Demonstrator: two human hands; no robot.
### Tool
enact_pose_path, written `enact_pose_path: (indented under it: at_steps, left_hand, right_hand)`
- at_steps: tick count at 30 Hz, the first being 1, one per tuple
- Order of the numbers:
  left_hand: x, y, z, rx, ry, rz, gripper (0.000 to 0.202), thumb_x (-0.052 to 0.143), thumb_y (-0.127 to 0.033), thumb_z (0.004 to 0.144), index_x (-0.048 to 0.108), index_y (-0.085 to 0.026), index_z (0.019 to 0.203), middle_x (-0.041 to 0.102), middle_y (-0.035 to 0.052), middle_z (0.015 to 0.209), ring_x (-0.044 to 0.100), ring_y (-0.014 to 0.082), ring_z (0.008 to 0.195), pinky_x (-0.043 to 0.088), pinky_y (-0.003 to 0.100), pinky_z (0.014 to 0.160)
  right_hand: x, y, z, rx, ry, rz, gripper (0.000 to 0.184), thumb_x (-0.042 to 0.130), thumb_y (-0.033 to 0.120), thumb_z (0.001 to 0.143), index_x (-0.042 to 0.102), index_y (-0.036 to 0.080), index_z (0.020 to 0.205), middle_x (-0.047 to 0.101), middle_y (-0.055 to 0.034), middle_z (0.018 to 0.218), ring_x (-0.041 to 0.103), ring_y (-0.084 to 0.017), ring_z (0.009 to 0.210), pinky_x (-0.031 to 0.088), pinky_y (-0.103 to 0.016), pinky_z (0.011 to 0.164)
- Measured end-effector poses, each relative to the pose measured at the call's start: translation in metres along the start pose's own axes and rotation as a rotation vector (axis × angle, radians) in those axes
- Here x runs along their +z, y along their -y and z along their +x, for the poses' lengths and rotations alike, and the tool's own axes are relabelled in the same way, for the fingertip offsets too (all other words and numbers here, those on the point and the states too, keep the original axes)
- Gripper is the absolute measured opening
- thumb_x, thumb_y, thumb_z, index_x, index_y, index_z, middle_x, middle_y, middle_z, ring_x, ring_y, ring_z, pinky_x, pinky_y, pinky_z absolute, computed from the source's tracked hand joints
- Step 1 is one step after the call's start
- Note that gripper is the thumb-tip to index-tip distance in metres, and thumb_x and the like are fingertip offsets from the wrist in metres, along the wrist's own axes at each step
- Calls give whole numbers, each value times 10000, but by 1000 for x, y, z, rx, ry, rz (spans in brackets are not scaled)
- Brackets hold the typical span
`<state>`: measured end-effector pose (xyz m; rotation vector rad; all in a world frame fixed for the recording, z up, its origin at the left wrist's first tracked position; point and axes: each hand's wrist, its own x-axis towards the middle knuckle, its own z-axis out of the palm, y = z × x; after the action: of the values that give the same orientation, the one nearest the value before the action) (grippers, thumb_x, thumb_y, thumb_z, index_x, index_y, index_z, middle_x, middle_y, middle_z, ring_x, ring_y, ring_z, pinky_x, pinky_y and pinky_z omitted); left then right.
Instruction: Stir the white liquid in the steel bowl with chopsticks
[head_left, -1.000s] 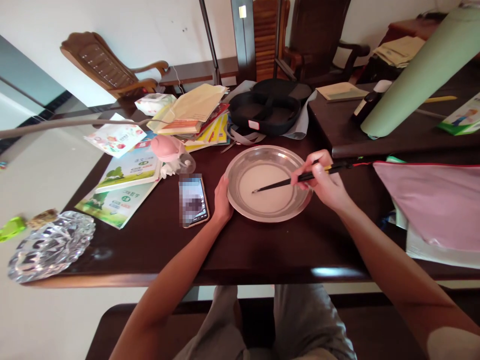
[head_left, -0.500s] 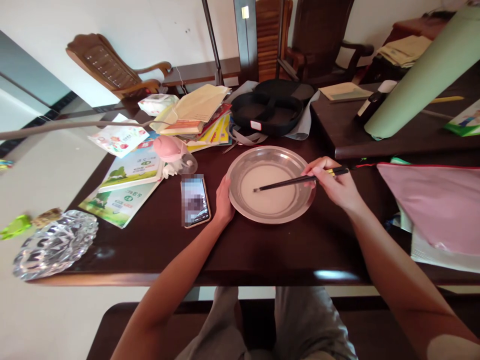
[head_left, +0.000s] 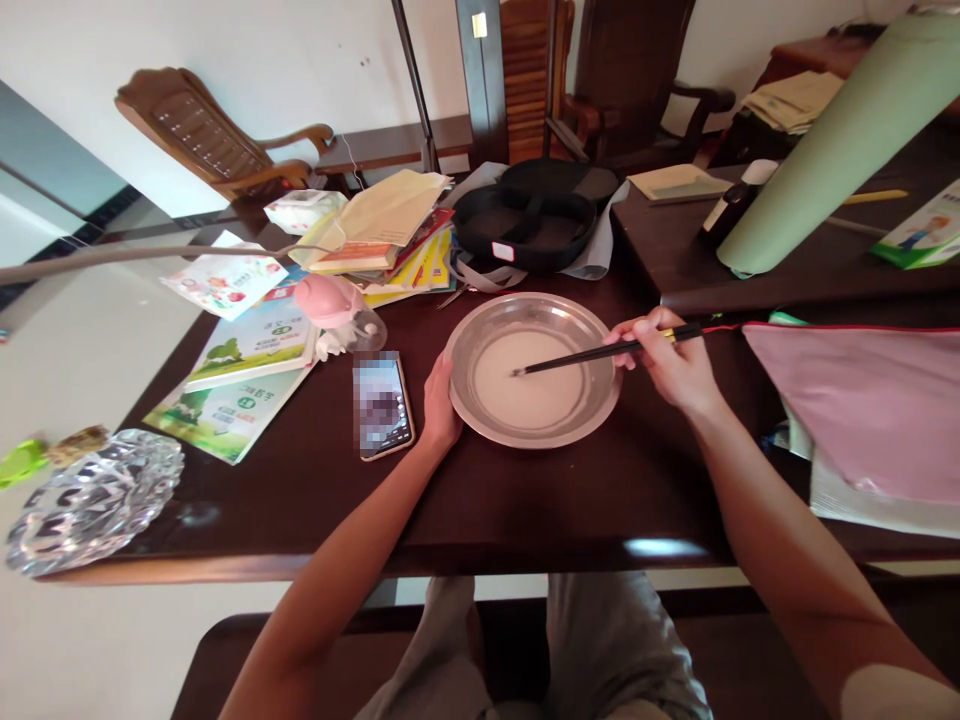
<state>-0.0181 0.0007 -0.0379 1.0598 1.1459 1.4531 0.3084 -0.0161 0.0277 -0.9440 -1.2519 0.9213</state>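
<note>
A round, shallow metal dish [head_left: 534, 432] holding a whitish, cloudy liquid [head_left: 517, 400] sits on the dark table before me. My left hand [head_left: 441, 398] holds the dish by its left rim, partly hidden behind the edge. Above the dish's right rim, my right hand [head_left: 671, 362] grips a pair of black chopsticks [head_left: 577, 355] with a gold band near the upper end. They slant down to the left, held together, and their tips meet the liquid near the middle of the dish.
Left of the dish lie a phone [head_left: 384, 405], a pink-capped bottle [head_left: 330, 300] and workbooks [head_left: 255, 350]. A glass dish [head_left: 97, 505] stands at the table's left end. Behind are stacked books [head_left: 375, 225] and a black case [head_left: 525, 225]. A pink pouch [head_left: 862, 410] lies right.
The chopstick tips have shifted slightly within the liquid, and the right hand moved a little with them. The whole view has turned slightly; the left hand stays on the rim.
</note>
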Motion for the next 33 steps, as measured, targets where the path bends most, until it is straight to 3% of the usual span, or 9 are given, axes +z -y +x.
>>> enact_pose_path:
  at_steps: [4, 10, 13, 15, 17, 20, 24, 30, 33]
  left_hand:
    - [-1, 0, 0, 4, -8, 11, 585, 779, -714, 957, 876, -233, 1275, 849, 114, 1481, 703, 395, 1505, 533, 517, 1313]
    - [-1, 0, -1, -2, 7, 10, 599, 759, -715, 979, 860, -230, 1316, 834, 123, 1509, 706, 397, 1501, 530, 530, 1311]
    - [0, 0, -1, 5, 8, 2, 619, 765, -738, 970, 862, -226, 1303, 839, 127, 1496, 712, 398, 1488, 537, 533, 1303]
    - [0, 0, -1, -1, 3, -3, 614, 777, -747, 957, 870, -231, 1277, 851, 122, 1470, 719, 400, 1475, 547, 534, 1292]
    - [1, 0, -1, -9, 0, -5, 605, 782, -750, 950, 876, -237, 1254, 858, 116, 1454, 723, 403, 1469, 554, 535, 1285]
    - [1, -2, -1, -17, 0, -6, 593, 780, -743, 948, 875, -237, 1243, 856, 114, 1454, 724, 404, 1465, 550, 539, 1288]
    - [1, -3, -1, -5, -2, -4, 570, 777, -722, 957, 873, -235, 1236, 858, 117, 1439, 718, 403, 1473, 546, 536, 1292]
    - [1, -3, -1, 2, 3, 0, 593, 776, -731, 956, 870, -233, 1264, 855, 129, 1448, 710, 413, 1488, 540, 556, 1298]
    - [2, -4, -1, 0, -6, -1, 584, 799, -742, 929, 881, -238, 1213, 860, 119, 1444, 716, 417, 1476, 550, 557, 1289]
  right_hand:
    - [-15, -1, 1, -48, -113, 32, 524, 904, 673, 963, 653, 278, 726, 788, -8, 699, 564, -148, 480, 387, -320, 443]
    - [-1, 1, -8, 37, 142, -65, 487, 885, 739, 955, 763, 288, 817, 848, -50, 824, 720, -211, 657, 562, -368, 581]
    - [-7, 1, -7, -23, 27, -170, 456, 885, 728, 967, 809, 300, 830, 842, -53, 837, 806, -265, 830, 650, -429, 784]
    - [-19, 0, -4, -47, -95, -145, 466, 888, 718, 969, 785, 301, 786, 804, -39, 781, 799, -269, 786, 666, -463, 839]
    - [-28, 0, -1, -96, -152, -124, 513, 871, 747, 960, 749, 314, 713, 748, -32, 702, 747, -268, 665, 663, -483, 743]
    - [-23, 0, -3, -81, -60, -125, 515, 851, 753, 964, 762, 327, 688, 736, -31, 672, 735, -273, 637, 648, -473, 659]
    - [-4, 2, -9, -54, 107, -207, 498, 827, 771, 978, 814, 325, 759, 789, -36, 731, 808, -291, 767, 687, -474, 777]
    - [-24, -3, -3, -102, -168, -146, 475, 875, 693, 977, 769, 298, 735, 773, -31, 727, 761, -261, 698, 652, -465, 777]
    - [-24, -3, -4, -94, -115, -113, 464, 884, 686, 970, 772, 308, 725, 742, -22, 693, 733, -257, 663, 636, -457, 740]
